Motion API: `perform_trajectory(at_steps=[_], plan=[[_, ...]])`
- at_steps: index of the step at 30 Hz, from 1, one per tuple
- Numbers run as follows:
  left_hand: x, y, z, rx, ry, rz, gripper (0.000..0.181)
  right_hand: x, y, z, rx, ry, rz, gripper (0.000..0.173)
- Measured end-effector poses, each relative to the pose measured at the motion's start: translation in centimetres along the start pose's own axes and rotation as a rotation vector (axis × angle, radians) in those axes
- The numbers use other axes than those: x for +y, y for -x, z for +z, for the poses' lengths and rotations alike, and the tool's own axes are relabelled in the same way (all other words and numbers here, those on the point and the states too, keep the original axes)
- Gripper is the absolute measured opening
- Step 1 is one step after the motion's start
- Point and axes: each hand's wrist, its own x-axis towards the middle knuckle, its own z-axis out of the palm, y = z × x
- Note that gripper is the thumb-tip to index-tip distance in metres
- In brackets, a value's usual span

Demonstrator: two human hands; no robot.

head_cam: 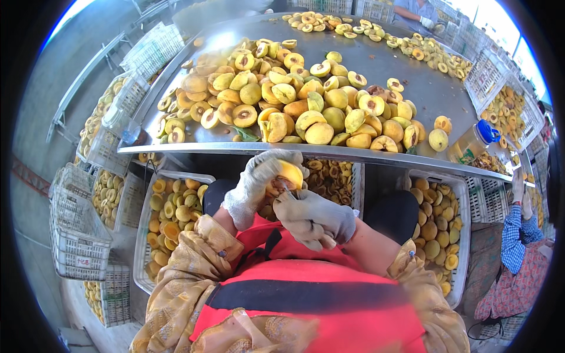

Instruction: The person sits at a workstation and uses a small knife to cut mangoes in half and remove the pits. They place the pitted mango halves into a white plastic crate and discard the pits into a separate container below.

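Note:
In front of my red apron, my left hand [251,189], in a pale knitted glove, grips a halved yellow peach [292,173]. The cut side with its brown pit cavity faces right and down. My right hand [313,216], in a dirty grey-coated glove, is closed around a small metal tool [288,191]. Its tip meets the cut face; the rest is hidden in the fist, so its exact kind is unclear. Just beyond both hands runs the front edge of a steel table [229,148]. A large heap of halved peaches [282,92] lies on it.
White crates of peach halves stand by my left knee [137,247] and right knee [463,247]. Another crate [358,189] sits under the table edge. A blue-lidded bottle [472,141] stands at the table's right. Co-workers sit at far right [514,264] and across [415,13].

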Motion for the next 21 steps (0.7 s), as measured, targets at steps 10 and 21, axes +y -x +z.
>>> perform_trajectory(at_steps=[10,21], plan=[[2.3,6.9,-6.6,0.644,-0.238,0.203,0.051,3.2,1.9,-6.0,0.277,-0.343,-0.007,0.019],[8.7,-2.7,-7.9,0.749,-1.186,-0.251,0.051,4.4,-0.1,-8.3,0.475,-0.096,0.164,0.030]])
